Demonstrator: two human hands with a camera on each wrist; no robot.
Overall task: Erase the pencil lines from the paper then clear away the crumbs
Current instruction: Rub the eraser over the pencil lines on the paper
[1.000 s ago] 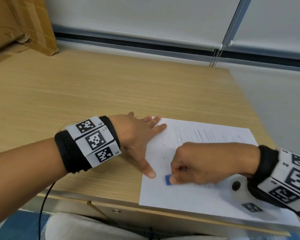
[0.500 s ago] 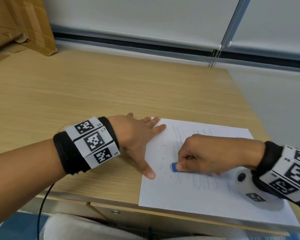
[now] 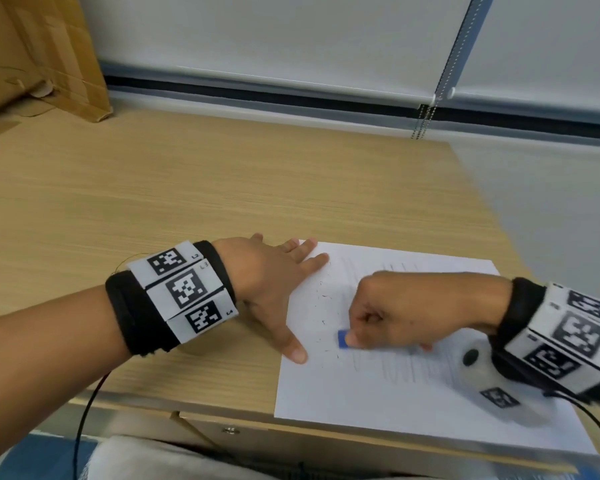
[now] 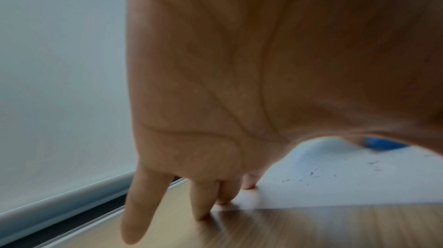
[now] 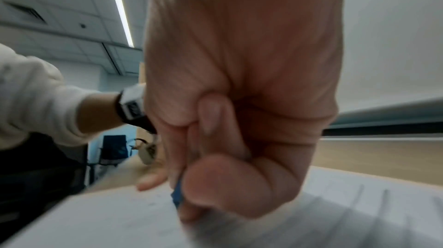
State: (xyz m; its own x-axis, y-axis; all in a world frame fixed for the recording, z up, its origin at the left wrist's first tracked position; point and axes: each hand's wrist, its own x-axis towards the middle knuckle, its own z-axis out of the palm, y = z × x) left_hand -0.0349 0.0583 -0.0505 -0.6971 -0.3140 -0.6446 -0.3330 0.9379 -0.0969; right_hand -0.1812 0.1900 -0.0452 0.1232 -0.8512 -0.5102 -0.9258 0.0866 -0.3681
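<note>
The left wristband (image 3: 184,289) carries three white panels with black-and-white square marker codes, and small printed labels sit at their right corners: the top one reads "L2", the middle one looks like "L3", the bottom one "L4". The right wristband (image 3: 568,337) bears similar square marker codes, with tiny characters beside them too blurred to read. One more square code sits on the white wrist camera housing (image 3: 492,389). The pencil lines (image 3: 395,368) on the paper (image 3: 378,407) are plain strokes, not letters. Nothing else is legible.
</note>
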